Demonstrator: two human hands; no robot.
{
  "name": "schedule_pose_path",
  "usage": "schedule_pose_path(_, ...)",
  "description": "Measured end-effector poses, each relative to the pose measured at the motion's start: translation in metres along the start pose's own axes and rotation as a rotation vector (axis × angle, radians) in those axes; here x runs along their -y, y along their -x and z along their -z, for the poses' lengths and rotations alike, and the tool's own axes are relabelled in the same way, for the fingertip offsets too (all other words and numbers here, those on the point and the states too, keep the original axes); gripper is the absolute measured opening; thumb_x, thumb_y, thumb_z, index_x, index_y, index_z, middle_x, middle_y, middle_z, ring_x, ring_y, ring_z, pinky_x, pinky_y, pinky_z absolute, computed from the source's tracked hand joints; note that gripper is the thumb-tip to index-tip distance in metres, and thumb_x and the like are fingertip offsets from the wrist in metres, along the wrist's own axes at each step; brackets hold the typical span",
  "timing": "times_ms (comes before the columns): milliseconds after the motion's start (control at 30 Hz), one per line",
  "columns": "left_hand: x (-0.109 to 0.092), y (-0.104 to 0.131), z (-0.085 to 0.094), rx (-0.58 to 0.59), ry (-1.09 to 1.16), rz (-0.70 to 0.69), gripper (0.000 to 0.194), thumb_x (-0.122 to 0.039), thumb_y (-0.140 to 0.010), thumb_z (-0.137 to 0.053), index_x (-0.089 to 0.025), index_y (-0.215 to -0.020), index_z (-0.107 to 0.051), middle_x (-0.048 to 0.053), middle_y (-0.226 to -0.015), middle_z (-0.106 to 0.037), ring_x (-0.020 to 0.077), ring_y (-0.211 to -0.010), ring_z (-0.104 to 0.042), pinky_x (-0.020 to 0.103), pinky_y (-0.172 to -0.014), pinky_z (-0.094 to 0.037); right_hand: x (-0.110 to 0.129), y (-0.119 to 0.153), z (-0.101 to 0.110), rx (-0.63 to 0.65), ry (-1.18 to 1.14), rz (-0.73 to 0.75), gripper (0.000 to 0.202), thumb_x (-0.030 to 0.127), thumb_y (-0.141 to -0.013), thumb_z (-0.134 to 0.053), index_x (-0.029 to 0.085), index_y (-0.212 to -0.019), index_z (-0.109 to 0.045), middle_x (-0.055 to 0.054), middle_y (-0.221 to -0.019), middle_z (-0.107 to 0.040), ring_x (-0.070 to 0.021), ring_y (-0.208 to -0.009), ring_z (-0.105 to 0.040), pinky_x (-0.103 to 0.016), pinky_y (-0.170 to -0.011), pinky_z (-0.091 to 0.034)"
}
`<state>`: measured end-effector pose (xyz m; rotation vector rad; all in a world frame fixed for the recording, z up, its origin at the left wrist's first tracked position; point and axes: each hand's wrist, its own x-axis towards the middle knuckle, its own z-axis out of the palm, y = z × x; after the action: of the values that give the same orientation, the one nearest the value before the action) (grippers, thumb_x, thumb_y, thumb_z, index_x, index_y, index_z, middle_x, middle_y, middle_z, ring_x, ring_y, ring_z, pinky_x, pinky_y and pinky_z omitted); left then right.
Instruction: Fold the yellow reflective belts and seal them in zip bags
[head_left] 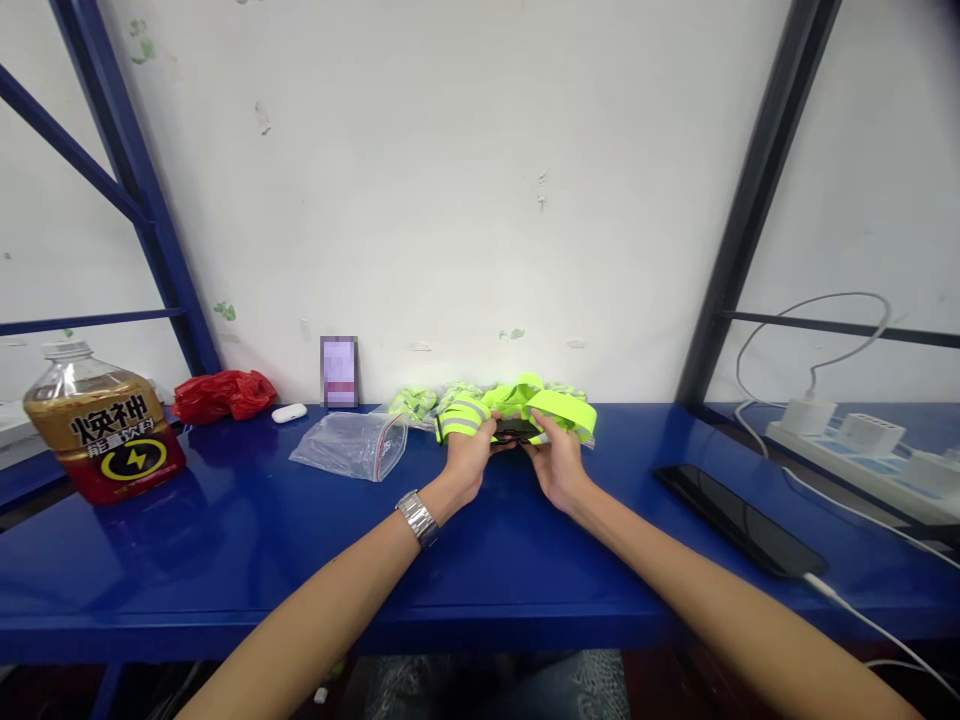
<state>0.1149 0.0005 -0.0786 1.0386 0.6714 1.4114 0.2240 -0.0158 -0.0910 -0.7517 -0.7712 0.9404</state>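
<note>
A neon-yellow reflective strap (566,408) with grey stripes is gathered between my two hands above the blue table (525,560). My left hand (469,462) is closed on its left part, where a striped loop bulges over the fingers. My right hand (559,465) pinches the right part, beside a wide yellow loop. Between my fingertips sits a black piece (515,430), which looks like a buckle; its details are too dark to make out. Behind the hands, more yellow-and-grey straps (412,402) lie in clear plastic against the wall. Some fingers are hidden by the strap.
An open clear zip bag (349,445) lies left of my hands. Further left are a white case (289,413), a red plastic bag (225,395) and a large drink bottle (105,425). A phone (340,372) leans on the wall. At right are a cabled phone (739,520) and a power strip (870,455).
</note>
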Motion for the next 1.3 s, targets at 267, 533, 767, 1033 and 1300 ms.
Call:
schedule_pose_path(267, 0.006, -0.005, 0.040, 0.179, -0.532, -0.184, 0.020, -0.013, -0.064, -0.066, -0.021, -0.082, -0.064, 0.008, -0.096, -0.066, 0.0285, -0.109, -0.054, 0.041, -0.105, -0.035, -0.010, -0.011, 0.027, 0.044, 0.709, 0.309, 0.041, 0.020, -0.067, -0.055, 0.018, -0.108, -0.059, -0.011, -0.109, -0.067, -0.0253, -0.105, -0.059, -0.039, -0.089, -0.047)
schedule_pose_path(533, 0.005, 0.010, 0.061, 0.567, -0.932, -0.492, 0.057, -0.006, -0.070, -0.048, -0.018, -0.125, -0.045, 0.013, -0.123, -0.055, 0.0265, -0.119, -0.047, 0.043, -0.111, -0.028, 0.007, 0.012, 0.018, 0.296, 1.413, 0.391, 0.020, 0.013, -0.068, -0.047, 0.016, -0.081, -0.063, -0.012, -0.082, -0.069, -0.0253, -0.079, -0.064, -0.030, -0.066, -0.044)
schedule_pose_path(767, 0.005, 0.011, 0.067, 0.528, -0.877, -0.429, 0.053, -0.013, -0.073, -0.053, -0.018, -0.125, -0.046, 0.014, -0.121, -0.057, 0.0266, -0.116, -0.050, 0.038, -0.105, -0.037, 0.009, 0.027, 0.016, 0.444, 1.815, 0.460, 0.022, 0.025, -0.083, -0.045, 0.016, -0.071, -0.060, -0.012, -0.072, -0.064, -0.0215, -0.063, -0.058, -0.029, -0.054, -0.028)
schedule_pose_path(1033, -0.006, 0.023, 0.067, 0.400, -0.709, -0.223, 0.043, -0.043, -0.070, -0.071, -0.025, -0.106, -0.058, 0.007, -0.100, -0.068, 0.0272, -0.096, -0.063, 0.032, -0.087, -0.047, 0.009, 0.031, 0.017, 0.557, 1.617, 0.396, 0.037, 0.041, -0.094, -0.034, 0.018, -0.076, -0.057, -0.004, -0.074, -0.058, -0.0183, -0.073, -0.053, -0.028, -0.065, -0.034)
schedule_pose_path(1300, -0.008, 0.030, 0.058, 0.534, -0.892, -0.307, 0.048, -0.047, -0.070, -0.070, -0.025, -0.112, -0.060, 0.007, -0.117, -0.064, 0.0295, -0.125, -0.045, 0.033, -0.098, -0.040, 0.015, 0.024, 0.016, 0.849, 1.136, 0.304, 0.056, 0.056, -0.095, -0.018, 0.021, -0.072, -0.055, -0.003, -0.072, -0.060, -0.0183, -0.073, -0.053, -0.032, -0.073, -0.044)
